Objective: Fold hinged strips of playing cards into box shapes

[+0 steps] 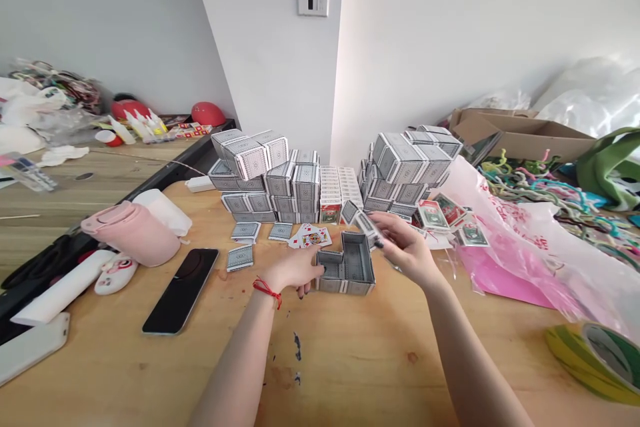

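Observation:
In the middle of the table stands an L-shaped open-topped box built from folded playing cards (360, 258), grey patterned backs outward. My left hand (293, 269), with a red string bracelet (267, 292) on its wrist, grips the box's left wall with the thumb at its edge. Over the box's back right corner, my right hand (406, 248) pinches a folded playing card (367, 228) between thumb and fingers. Several flat folded card pieces (241, 257) lie to the left. Face-up playing cards (316, 237) lie just behind my left hand.
Stacked card blocks rise at back left (293, 180) and back right (400, 160), with card packs (339, 187) between. A phone (181, 290), pink cup (133, 232) and white roll (63, 287) lie left. Pink plastic (505, 273), yellow tape (575, 353) and a carton (530, 130) are right.

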A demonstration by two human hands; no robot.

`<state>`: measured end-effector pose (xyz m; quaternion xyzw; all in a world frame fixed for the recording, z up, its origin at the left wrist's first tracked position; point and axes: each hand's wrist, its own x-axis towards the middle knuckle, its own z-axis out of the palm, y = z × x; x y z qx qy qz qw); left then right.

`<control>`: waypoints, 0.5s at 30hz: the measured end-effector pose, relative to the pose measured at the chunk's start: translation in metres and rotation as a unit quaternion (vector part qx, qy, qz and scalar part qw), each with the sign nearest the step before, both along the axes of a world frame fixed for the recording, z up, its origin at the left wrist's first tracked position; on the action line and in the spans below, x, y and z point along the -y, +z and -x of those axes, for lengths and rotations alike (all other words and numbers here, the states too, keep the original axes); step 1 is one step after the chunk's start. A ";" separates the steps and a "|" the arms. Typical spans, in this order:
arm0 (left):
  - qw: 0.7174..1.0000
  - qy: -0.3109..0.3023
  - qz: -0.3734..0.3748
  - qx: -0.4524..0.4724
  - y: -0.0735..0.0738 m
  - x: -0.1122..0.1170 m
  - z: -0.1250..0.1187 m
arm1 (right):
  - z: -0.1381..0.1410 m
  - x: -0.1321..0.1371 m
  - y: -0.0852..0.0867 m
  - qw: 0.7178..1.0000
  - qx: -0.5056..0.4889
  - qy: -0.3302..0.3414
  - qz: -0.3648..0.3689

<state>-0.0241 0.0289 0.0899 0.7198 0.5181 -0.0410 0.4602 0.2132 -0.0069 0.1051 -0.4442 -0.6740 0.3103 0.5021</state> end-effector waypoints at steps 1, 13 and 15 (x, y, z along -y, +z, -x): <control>1.000 -0.005 -0.030 -0.004 -0.001 -0.002 0.002 | 0.001 0.003 0.004 0.999 0.034 0.018 -0.019; 0.980 -0.017 -0.097 0.172 -0.002 -0.007 0.010 | 0.050 0.018 0.000 0.923 0.356 -0.145 0.027; 0.982 -0.024 -0.051 0.179 -0.003 -0.008 0.016 | 0.065 0.023 -0.003 0.910 0.384 -0.155 0.002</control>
